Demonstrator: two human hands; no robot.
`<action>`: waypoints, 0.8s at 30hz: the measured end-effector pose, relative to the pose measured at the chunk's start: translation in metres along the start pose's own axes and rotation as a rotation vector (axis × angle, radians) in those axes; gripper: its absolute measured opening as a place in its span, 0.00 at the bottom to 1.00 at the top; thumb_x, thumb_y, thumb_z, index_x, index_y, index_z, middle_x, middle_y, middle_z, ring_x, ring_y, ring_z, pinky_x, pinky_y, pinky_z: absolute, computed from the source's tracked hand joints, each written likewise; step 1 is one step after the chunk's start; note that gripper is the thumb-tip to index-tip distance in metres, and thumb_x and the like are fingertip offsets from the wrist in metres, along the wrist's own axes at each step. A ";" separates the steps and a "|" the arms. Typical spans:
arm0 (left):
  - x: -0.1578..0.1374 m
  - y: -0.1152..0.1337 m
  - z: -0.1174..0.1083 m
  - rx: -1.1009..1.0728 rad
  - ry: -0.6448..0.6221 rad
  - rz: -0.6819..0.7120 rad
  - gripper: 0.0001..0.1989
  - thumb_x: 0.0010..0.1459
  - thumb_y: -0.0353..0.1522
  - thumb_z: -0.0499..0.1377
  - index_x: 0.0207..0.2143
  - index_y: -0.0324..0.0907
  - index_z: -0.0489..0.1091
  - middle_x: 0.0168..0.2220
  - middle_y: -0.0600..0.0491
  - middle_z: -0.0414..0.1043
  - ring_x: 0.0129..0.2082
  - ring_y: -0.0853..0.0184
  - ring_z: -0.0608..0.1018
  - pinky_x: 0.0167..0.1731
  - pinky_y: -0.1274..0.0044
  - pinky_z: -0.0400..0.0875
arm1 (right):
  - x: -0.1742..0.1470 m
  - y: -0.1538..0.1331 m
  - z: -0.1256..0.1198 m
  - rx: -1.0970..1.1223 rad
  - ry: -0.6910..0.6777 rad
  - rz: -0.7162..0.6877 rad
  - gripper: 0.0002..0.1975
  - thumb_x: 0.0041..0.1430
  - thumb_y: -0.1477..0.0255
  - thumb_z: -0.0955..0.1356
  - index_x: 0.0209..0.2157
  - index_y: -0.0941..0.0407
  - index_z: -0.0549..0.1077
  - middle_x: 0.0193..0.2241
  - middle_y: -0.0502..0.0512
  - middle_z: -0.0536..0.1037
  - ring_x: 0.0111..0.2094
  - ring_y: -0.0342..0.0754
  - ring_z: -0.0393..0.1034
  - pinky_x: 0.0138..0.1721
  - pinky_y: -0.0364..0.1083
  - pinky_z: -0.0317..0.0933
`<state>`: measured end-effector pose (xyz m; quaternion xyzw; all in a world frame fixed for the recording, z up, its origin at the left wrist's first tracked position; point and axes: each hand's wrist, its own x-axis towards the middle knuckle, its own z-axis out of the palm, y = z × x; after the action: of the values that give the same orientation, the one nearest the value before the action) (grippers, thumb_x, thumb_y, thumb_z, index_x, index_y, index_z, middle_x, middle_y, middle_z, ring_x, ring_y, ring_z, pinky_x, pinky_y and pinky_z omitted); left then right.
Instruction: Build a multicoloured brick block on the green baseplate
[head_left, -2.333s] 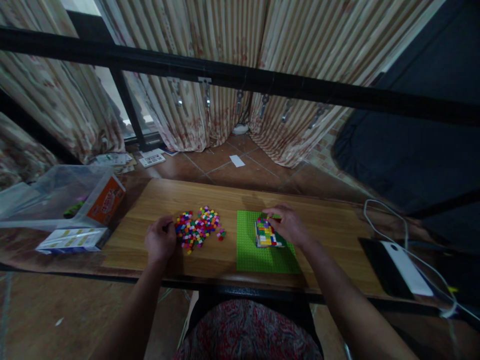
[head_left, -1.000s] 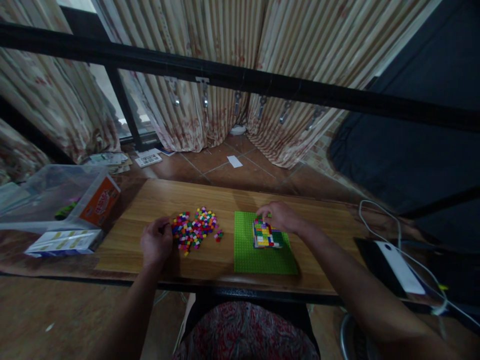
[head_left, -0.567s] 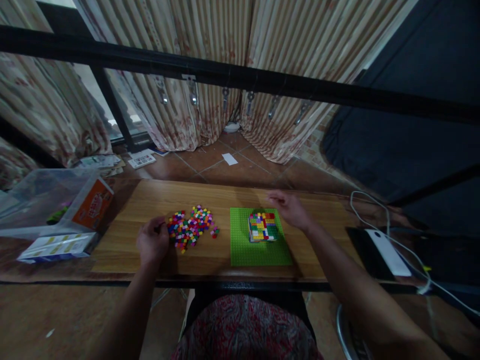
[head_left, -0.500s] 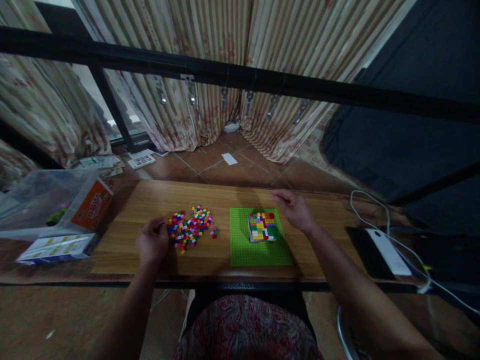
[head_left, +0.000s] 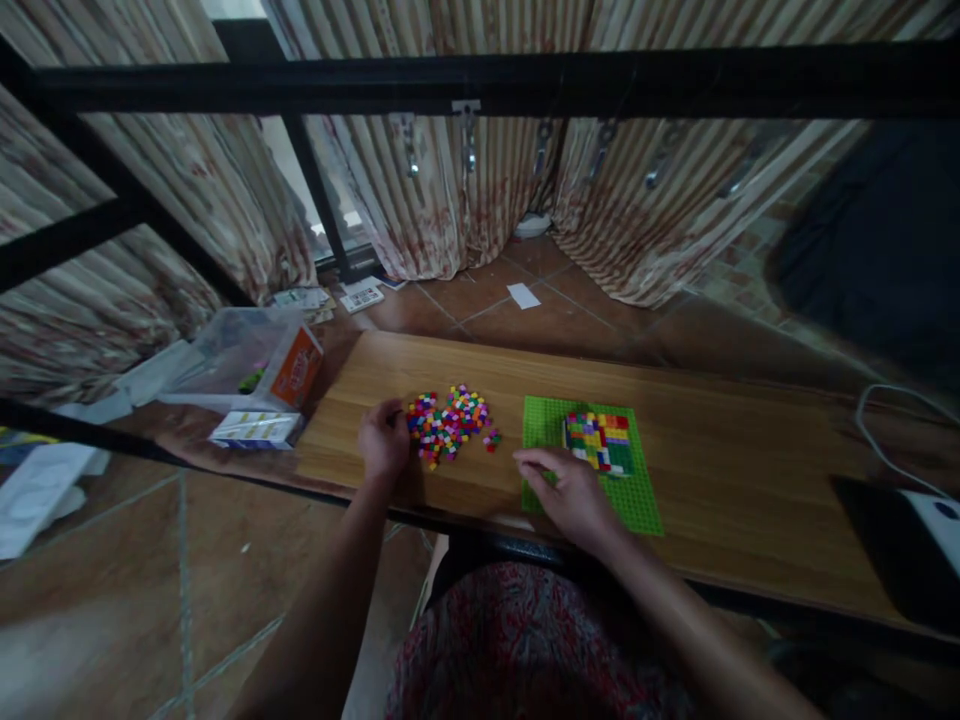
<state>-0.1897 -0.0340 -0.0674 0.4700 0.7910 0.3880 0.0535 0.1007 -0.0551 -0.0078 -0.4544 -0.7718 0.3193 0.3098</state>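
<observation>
Risks, judged from the layout: the brick pile (head_left: 450, 424) is loose on the left part of the tabletop (head_left: 735, 440), its near side close to the left wrist. A sideways brush of the left hand (head_left: 385, 440) could scatter pieces, some perhaps over the near edge. The small brick cluster (head_left: 491, 440) at the pile's right lies between it and the right fingertips; a low sweep of the right hand (head_left: 564, 492) could knock it away. The brick build (head_left: 600, 440) sits on the far half of the green baseplate (head_left: 641, 512); a knuckle catching its near left corner might loosen a top piece, and a forearm pressing on the plate's near edge might shift it.

Pose: left hand at the pile's left edge, fingers curled toward the thumb; cannot tell whether a brick is between them. Right hand over the near left part of the baseplate, forearm entering from near right, fingertips pointing left past the plate's edge, index extended, thumb below it. No brick made out there; pinched or slightly parted, cannot tell.
</observation>
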 end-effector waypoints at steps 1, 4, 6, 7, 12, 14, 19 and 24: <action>0.000 0.000 0.000 0.001 0.002 -0.001 0.13 0.54 0.31 0.54 0.38 0.40 0.75 0.37 0.47 0.78 0.39 0.61 0.78 0.43 0.71 0.72 | 0.000 -0.001 0.008 -0.011 -0.022 -0.006 0.11 0.63 0.70 0.63 0.40 0.52 0.77 0.39 0.54 0.81 0.42 0.49 0.75 0.46 0.50 0.66; 0.000 -0.001 0.001 -0.017 -0.004 -0.004 0.12 0.55 0.31 0.54 0.39 0.40 0.75 0.38 0.47 0.78 0.40 0.61 0.78 0.44 0.71 0.72 | 0.005 -0.001 0.027 -0.046 -0.066 -0.022 0.11 0.62 0.72 0.63 0.40 0.52 0.77 0.39 0.55 0.81 0.42 0.50 0.74 0.47 0.51 0.65; 0.000 -0.003 0.003 -0.028 -0.011 -0.010 0.12 0.55 0.32 0.54 0.39 0.40 0.75 0.38 0.47 0.78 0.40 0.61 0.78 0.45 0.70 0.72 | 0.010 0.001 0.037 -0.070 -0.059 -0.037 0.10 0.62 0.74 0.63 0.39 0.52 0.77 0.38 0.55 0.80 0.42 0.50 0.73 0.47 0.51 0.65; 0.000 -0.003 0.003 -0.029 -0.013 -0.015 0.12 0.55 0.32 0.54 0.39 0.41 0.75 0.38 0.47 0.78 0.41 0.61 0.78 0.45 0.70 0.72 | 0.012 0.002 0.041 -0.080 -0.053 -0.047 0.10 0.62 0.74 0.64 0.38 0.53 0.77 0.38 0.55 0.80 0.42 0.50 0.73 0.47 0.51 0.65; 0.000 -0.005 0.005 -0.037 -0.012 -0.039 0.12 0.55 0.31 0.55 0.39 0.41 0.75 0.39 0.47 0.78 0.42 0.61 0.78 0.46 0.70 0.71 | 0.022 0.001 0.063 -0.094 -0.059 -0.104 0.09 0.61 0.75 0.64 0.35 0.53 0.77 0.35 0.55 0.78 0.41 0.50 0.71 0.45 0.49 0.64; -0.001 -0.004 0.005 -0.036 -0.009 -0.030 0.12 0.55 0.31 0.54 0.39 0.41 0.75 0.39 0.47 0.78 0.42 0.61 0.77 0.46 0.70 0.71 | 0.025 -0.003 0.071 -0.107 -0.081 -0.110 0.09 0.61 0.76 0.64 0.35 0.53 0.76 0.35 0.55 0.78 0.41 0.50 0.71 0.45 0.49 0.63; -0.002 -0.003 0.003 -0.027 0.010 -0.002 0.12 0.55 0.31 0.54 0.38 0.40 0.75 0.38 0.47 0.78 0.41 0.60 0.77 0.46 0.69 0.71 | 0.032 -0.021 0.091 -0.146 -0.155 -0.167 0.08 0.61 0.77 0.66 0.35 0.53 0.76 0.36 0.54 0.77 0.41 0.49 0.69 0.44 0.48 0.62; -0.002 -0.001 0.002 -0.036 -0.001 -0.018 0.12 0.55 0.31 0.54 0.39 0.40 0.75 0.37 0.47 0.78 0.40 0.61 0.77 0.45 0.70 0.71 | 0.036 -0.036 0.109 -0.320 -0.153 -0.162 0.03 0.59 0.70 0.69 0.31 0.54 0.74 0.34 0.56 0.76 0.41 0.53 0.67 0.42 0.50 0.61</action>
<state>-0.1889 -0.0349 -0.0700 0.4619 0.7881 0.4015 0.0658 -0.0160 -0.0597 -0.0390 -0.4087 -0.8680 0.2000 0.1986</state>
